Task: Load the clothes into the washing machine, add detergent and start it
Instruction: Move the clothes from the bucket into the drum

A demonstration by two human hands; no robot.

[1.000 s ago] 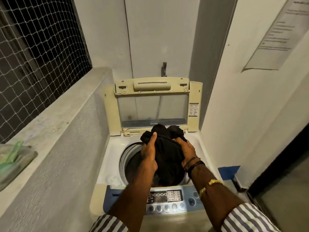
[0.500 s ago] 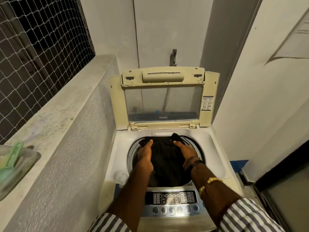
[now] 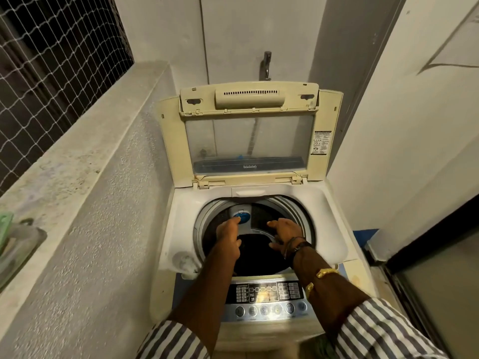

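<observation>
A cream top-loading washing machine (image 3: 178,224) stands in front of me with its lid (image 3: 248,136) raised upright. Dark clothes (image 3: 256,252) lie low inside the drum. Both my hands are down in the drum opening, above the clothes. My left hand (image 3: 229,235) is at the left side, fingers pointing to the drum's far wall and holding nothing. My right hand (image 3: 285,234) is at the right side, fingers spread and empty. The control panel (image 3: 264,294) with its row of buttons lies under my forearms.
A rough concrete ledge (image 3: 77,161) runs along the left, with netting (image 3: 51,60) above it and a clear container (image 3: 15,252) at its near end. A tap (image 3: 267,64) sticks out of the back wall. White wall and a dark door frame (image 3: 427,242) close the right side.
The dark bundle, held above the drum a second ago, has been pushed down and let go. It now lies deep in the drum and both hands are empty.
</observation>
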